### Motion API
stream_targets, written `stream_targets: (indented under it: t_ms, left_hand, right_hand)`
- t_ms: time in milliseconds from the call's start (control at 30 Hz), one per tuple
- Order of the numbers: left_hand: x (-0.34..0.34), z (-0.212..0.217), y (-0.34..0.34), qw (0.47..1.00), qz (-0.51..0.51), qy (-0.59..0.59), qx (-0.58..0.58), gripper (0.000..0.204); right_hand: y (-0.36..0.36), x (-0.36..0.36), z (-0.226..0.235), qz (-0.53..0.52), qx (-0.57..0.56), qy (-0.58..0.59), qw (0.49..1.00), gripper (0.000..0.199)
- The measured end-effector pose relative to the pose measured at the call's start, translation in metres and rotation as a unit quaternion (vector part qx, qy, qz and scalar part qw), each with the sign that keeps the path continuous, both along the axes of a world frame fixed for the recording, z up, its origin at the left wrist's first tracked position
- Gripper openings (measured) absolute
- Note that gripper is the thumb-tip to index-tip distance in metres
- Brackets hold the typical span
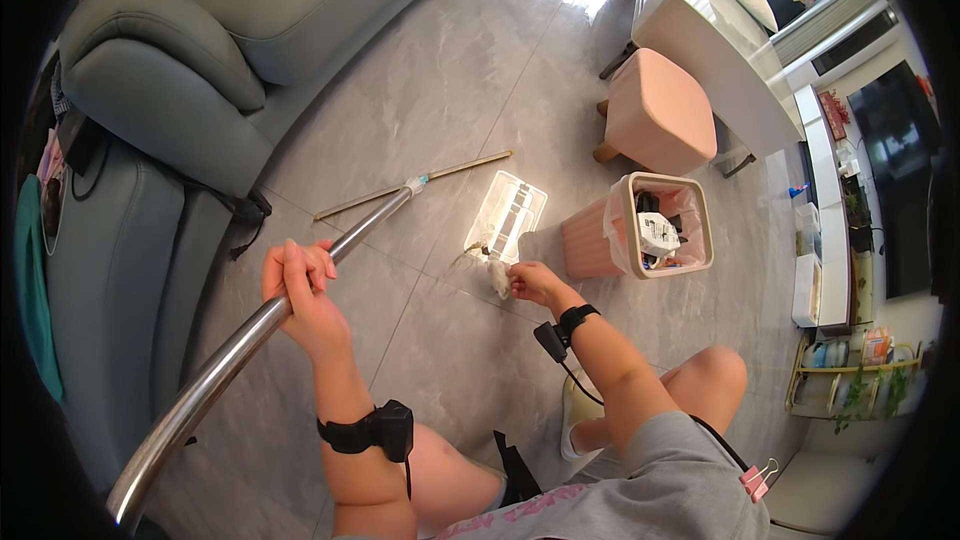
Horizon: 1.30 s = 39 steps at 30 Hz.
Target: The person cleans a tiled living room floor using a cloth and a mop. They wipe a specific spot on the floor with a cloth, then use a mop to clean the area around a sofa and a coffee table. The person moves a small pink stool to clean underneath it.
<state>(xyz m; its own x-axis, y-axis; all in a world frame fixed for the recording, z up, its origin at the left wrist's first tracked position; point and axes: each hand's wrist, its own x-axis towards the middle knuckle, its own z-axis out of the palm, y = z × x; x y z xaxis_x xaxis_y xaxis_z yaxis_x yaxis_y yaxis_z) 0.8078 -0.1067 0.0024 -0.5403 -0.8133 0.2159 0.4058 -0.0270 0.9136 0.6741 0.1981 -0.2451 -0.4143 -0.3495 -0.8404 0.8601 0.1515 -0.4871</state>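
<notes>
My left hand [305, 290] is wrapped round the steel pole [235, 350] of a flat mop. The pole slants from the lower left toward a thin, bar-shaped mop head [450, 171] lying on the floor. In front of me, my right hand [535, 283] reaches down with fingers pinched on a crumpled greyish-white wad [498, 278], probably tissue. Just beyond the wad lies a shallow white plastic tray [487, 212], with a small dark tuft of debris [478, 249] at its near edge.
Right of the tray stands a pink lined trash bin [590, 240] holding a white box and dark items. Behind it is a pink stool [665, 105] beside a white table [700, 30]. A grey sofa [160, 120] runs along the left. A television [890, 180] is at the far right.
</notes>
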Motion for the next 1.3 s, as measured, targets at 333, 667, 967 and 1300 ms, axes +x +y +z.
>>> stream_targets:
  t_ms: [333,667,967,1300]
  left_hand:
    - [0.001,-0.004,0.005,1.000,-0.019,-0.004,-0.012,0.030]
    - [0.007,-0.017,-0.005,0.998,-0.045,0.037,-0.016,0.025]
    - [0.012,-0.009,-0.016,0.966,-0.182,-0.152,-0.102,0.026]
    - [0.007,-0.030,-0.017,0.967,-0.211,-0.138,-0.027,0.011]
  right_hand:
    - [-0.018,-0.041,-0.014,0.063,0.060,0.177,0.980,0.007]
    - [-0.078,-0.024,0.053,0.068,-0.176,0.042,0.981,0.008]
    - [-0.167,0.052,0.208,0.037,-0.457,0.117,0.881,0.016]
    - [-0.178,0.061,0.199,0.007,-0.312,0.219,0.924,0.026]
